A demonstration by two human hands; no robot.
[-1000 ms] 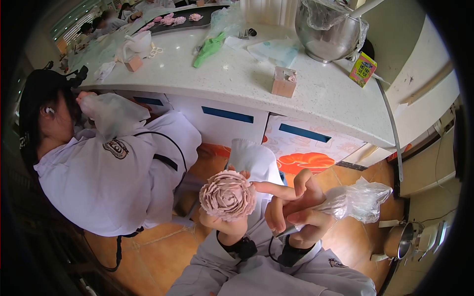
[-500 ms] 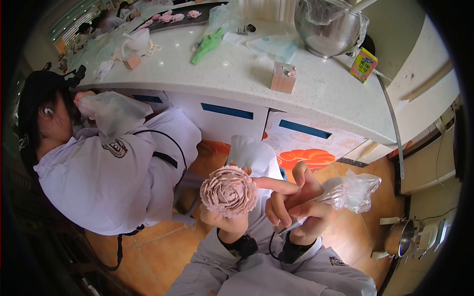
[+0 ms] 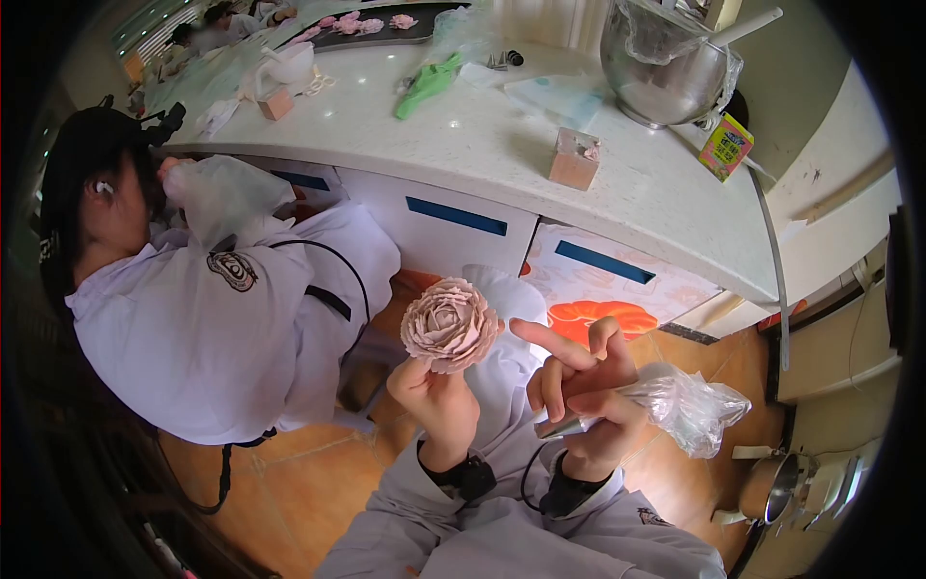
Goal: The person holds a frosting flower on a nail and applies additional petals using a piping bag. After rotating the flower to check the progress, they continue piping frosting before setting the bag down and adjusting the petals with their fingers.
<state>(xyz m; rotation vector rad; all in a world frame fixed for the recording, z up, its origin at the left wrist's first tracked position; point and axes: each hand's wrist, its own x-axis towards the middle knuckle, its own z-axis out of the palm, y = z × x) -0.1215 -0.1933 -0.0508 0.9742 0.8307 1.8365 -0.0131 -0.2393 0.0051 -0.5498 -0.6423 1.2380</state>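
A pale pink piped flower [image 3: 449,326] with many ruffled petals sits upright above my left hand [image 3: 439,405]. The fingers of that hand are closed under it, and whatever supports the flower is hidden. My right hand [image 3: 590,381] is closed around a clear plastic piping bag [image 3: 690,405], whose twisted end sticks out to the right. The bag's metal piping tip [image 3: 559,427] points down and left, away from the flower. My right index finger is stretched toward the flower's right edge, with a small gap between them.
On the white counter [image 3: 463,145] ahead stand a pink-stained wooden block [image 3: 575,159], a steel mixing bowl [image 3: 656,82], a small box [image 3: 725,148] and a green bag [image 3: 429,85]. A tray [image 3: 434,24] carries pink flowers. Close on my left, a co-worker [image 3: 222,318] sits.
My left hand has lifted the flower higher. My right index finger, earlier at the flower's edge, is now slightly apart from it. The view has shifted a little, moving the counter items rightward.
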